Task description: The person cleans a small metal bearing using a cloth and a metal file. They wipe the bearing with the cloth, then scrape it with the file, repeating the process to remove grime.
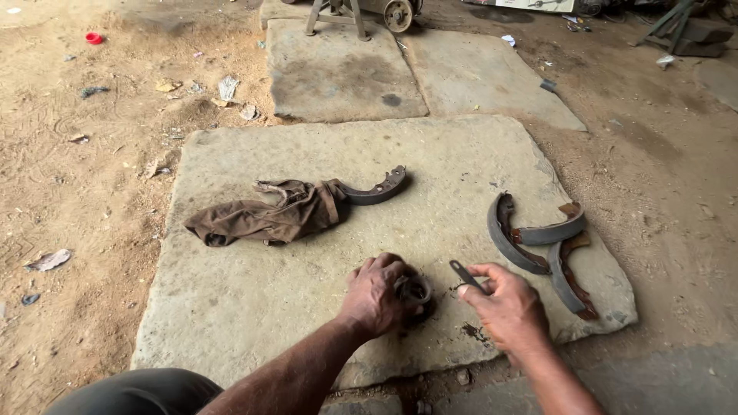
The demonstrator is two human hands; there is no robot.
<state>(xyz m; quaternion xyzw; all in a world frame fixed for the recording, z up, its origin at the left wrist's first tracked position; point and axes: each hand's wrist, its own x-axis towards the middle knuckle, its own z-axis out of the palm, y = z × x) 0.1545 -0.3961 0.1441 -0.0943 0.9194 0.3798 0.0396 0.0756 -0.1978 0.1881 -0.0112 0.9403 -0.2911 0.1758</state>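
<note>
Down low, on a stone slab [254,307] set in sandy ground. Left hand [377,296] clamped over a small dark round part [415,290], pressing it to the slab, fingers curled round its near side. Right hand [507,307] just beside, closed in a pinch on a thin flat metal tool [465,274], tip angled up and to the left, close to the part but not touching it. Dark grease stains on the stone beneath and between both hands.

Further up the slab, a crumpled brown rag [269,215], draped over one end of a curved brake shoe [377,190]. Off to the right, near the slab's edge, three more shoes [538,246] in a loose pile, overlapping, rusty at the ends. Well apart from both hands.

Beyond, two more slabs [346,73], one with an oily patch. Metal stand legs and a small wheel [397,14] at the top edge. Litter scattered over the dirt to the left, among it a red cap [93,38]. Grey trouser knee [138,392] at the bottom left corner.
</note>
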